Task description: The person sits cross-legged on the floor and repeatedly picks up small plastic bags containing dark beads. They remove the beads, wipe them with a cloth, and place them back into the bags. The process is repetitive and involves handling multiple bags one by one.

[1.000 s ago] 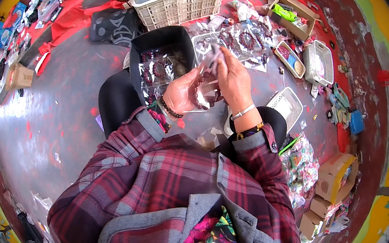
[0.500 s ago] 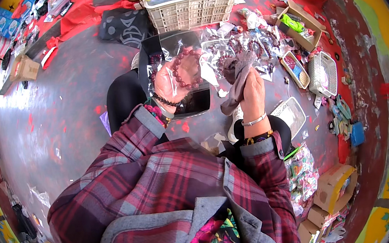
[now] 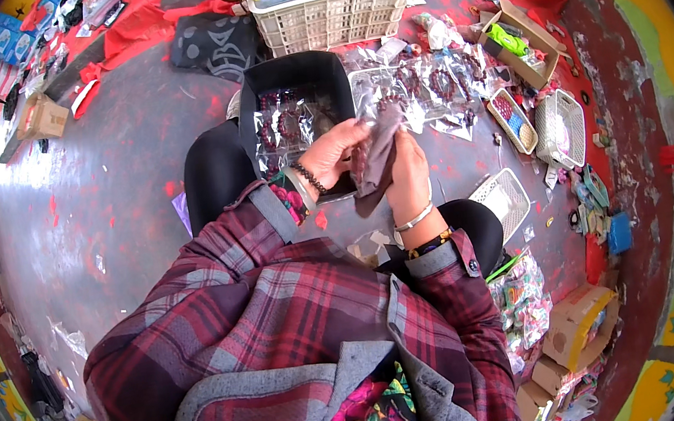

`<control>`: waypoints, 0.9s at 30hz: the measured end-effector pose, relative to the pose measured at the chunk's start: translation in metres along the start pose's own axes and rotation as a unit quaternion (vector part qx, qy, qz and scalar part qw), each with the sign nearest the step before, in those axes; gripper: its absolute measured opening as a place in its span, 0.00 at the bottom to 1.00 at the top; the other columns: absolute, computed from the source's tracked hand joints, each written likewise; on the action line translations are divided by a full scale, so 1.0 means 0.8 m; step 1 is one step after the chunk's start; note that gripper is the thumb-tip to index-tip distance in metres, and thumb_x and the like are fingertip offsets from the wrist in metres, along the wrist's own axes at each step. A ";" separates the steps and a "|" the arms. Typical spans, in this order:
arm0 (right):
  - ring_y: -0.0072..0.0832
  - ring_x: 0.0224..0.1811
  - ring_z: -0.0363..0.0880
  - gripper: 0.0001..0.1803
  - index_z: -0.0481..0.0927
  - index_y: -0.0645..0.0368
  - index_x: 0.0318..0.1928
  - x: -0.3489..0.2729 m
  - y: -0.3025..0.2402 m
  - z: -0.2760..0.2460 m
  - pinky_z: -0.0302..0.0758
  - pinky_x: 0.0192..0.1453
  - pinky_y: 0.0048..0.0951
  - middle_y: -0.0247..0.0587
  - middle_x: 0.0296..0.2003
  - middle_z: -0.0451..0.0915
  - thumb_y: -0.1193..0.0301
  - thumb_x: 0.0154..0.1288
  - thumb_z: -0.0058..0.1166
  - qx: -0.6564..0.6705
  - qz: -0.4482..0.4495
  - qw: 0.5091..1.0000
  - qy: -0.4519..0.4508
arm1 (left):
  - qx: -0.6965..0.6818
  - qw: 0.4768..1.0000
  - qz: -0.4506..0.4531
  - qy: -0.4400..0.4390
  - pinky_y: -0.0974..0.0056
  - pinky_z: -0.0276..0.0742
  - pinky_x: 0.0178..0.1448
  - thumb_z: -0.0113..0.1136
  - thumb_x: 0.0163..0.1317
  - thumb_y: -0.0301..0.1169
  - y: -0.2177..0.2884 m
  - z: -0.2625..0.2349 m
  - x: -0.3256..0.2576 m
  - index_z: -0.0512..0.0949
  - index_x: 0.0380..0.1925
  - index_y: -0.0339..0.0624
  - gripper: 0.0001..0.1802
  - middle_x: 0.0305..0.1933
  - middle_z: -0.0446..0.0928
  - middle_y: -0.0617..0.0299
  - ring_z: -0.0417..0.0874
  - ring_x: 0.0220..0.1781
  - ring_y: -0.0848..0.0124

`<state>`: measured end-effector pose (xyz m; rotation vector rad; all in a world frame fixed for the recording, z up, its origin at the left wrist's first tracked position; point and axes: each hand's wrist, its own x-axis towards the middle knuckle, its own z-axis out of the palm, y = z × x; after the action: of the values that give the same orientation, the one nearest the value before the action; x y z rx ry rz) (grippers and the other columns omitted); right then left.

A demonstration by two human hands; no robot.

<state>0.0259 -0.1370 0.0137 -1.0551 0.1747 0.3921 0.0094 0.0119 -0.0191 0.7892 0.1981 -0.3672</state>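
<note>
Above the near right corner of a black open box (image 3: 249,107), my two hands have come together. The fingers of my left hand (image 3: 331,156) are closed on a bagged bracelet (image 3: 359,160), mostly hidden; only a little dark red shows beside the cloth. My right hand (image 3: 409,174) grips a grey-brown cloth (image 3: 380,160) that covers the bracelet and hangs down between the hands. Inside the box lie several dark red bead bracelets (image 3: 287,123) in clear bags. More bagged bracelets (image 3: 441,84) are spread to the right of the box.
A large cream plastic crate (image 3: 333,22) stands beyond the box, beside a dark patterned bag (image 3: 213,48). To the right are a cardboard box (image 3: 534,35), a small basket of beads (image 3: 512,121) and white baskets (image 3: 560,130). My knees flank the work area.
My left hand has moved right and nearer with the bagged bracelet, out from over the box. My right hand has moved left, bringing the cloth against it.
</note>
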 end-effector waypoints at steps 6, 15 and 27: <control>0.32 0.41 0.78 0.20 0.74 0.65 0.48 0.006 -0.001 0.005 0.75 0.46 0.33 0.42 0.41 0.77 0.60 0.72 0.39 0.086 0.141 0.979 0.121 | 0.308 0.946 -0.002 0.102 0.69 0.76 0.44 0.69 0.54 0.42 0.019 0.000 -0.007 0.71 0.47 0.34 0.28 0.41 0.76 0.61 0.78 0.41 0.75; 0.35 0.42 0.79 0.19 0.73 0.67 0.49 0.020 0.002 -0.012 0.77 0.46 0.38 0.45 0.43 0.79 0.63 0.72 0.39 0.133 0.105 0.983 0.068 | 0.141 0.985 -0.086 0.057 0.70 0.76 0.31 0.61 0.61 0.40 0.075 0.023 -0.047 0.71 0.34 0.41 0.15 0.28 0.74 0.67 0.75 0.25 0.77; 0.35 0.40 0.79 0.20 0.72 0.66 0.49 0.020 -0.022 -0.024 0.77 0.44 0.36 0.46 0.42 0.78 0.61 0.73 0.38 0.118 -0.039 0.990 0.068 | -0.247 0.955 0.097 -0.134 0.50 0.69 0.59 0.49 0.53 0.29 0.043 0.013 -0.032 0.65 0.61 0.43 0.31 0.62 0.67 0.54 0.73 0.56 0.55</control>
<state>0.0485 -0.1573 0.0132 -0.8513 0.2935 0.2214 -0.0001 0.0325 0.0183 0.2552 -0.0460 -0.2208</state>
